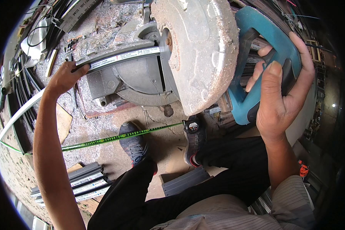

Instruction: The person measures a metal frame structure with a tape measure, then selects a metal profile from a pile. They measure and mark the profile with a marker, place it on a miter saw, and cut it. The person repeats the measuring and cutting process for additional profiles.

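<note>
My left hand (67, 76) pinches a long, narrow profile strip (122, 57) with a white printed film on it. The strip lies along the fence of the mitre saw's grey base (142, 78), and its right end reaches the blade area. My right hand (276, 101) is wrapped round the teal D-shaped handle (239, 96) of the mitre saw, thumb near the trigger. A dusty grey blade guard (203, 50) stands between the hands and hides most of the blade. I cannot tell whether the blade is turning.
An extended green tape (103, 141) runs across the floor from its black case (191, 125), over my shoes. Cut dark profiles (90, 182) lie stacked at lower left, with a grey block (186, 181) near my legs. Metal shavings (96, 34) and offcuts surround the saw.
</note>
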Motion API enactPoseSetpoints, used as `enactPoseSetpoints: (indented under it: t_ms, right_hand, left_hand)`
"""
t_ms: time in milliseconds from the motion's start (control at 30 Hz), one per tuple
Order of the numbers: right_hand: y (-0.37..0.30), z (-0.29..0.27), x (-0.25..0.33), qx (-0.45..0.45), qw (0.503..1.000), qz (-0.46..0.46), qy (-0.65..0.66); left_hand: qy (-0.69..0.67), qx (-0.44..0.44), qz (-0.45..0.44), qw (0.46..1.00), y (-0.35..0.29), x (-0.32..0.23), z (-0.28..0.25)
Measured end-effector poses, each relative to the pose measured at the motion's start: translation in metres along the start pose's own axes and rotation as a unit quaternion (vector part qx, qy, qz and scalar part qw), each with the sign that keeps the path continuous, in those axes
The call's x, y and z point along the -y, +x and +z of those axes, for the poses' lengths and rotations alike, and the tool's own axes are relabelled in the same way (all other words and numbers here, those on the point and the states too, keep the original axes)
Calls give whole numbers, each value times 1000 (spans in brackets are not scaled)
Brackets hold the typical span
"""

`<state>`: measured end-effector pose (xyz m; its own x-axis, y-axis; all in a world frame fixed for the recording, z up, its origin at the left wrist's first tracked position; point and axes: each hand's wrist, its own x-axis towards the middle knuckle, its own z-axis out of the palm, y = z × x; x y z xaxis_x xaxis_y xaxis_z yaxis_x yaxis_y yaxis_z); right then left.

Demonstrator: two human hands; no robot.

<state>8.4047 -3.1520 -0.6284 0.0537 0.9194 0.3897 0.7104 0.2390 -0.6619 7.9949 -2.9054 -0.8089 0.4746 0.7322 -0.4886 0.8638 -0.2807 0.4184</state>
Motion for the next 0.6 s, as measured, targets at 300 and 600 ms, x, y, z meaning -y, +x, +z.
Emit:
enactPoseSetpoints:
  t_ms: [300,600]
  right_hand:
    - [1,-1,-1,8,1000,-14,-4]
    - [1,0,-1,3,1000,-14,-11]
  left_hand:
    - [-7,4,0,1000,3,6,3]
    - [-5,-3,12,1000,4,7,4]
